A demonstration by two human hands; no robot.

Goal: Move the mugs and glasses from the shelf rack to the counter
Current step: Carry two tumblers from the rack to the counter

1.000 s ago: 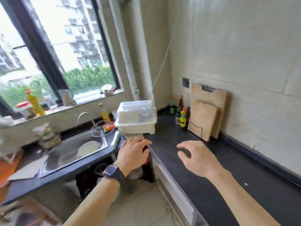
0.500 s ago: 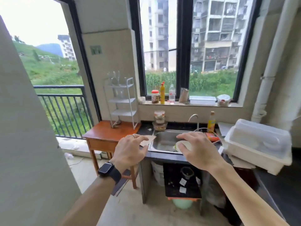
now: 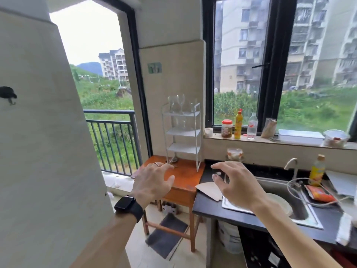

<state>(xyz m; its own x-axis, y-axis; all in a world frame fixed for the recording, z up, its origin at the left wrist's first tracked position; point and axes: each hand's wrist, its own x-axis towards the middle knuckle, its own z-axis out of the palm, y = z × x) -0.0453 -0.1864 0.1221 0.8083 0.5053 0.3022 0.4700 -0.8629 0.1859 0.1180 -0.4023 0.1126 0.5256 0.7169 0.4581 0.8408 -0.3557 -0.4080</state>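
View swung nearer; shelf rack [image 3: 181, 132] (glasses [image 3: 176, 104] atop) beyond left hand [image 3: 152, 182].

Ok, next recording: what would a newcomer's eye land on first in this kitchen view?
Two outstretched bare arms fill the foreground, the left hand above a black watch and the right hand, each grip empty. Beyond them a white shelf rack stands on an orange wooden table by the balcony door, clear glasses on its top shelf. To its right runs the black counter with a steel sink.
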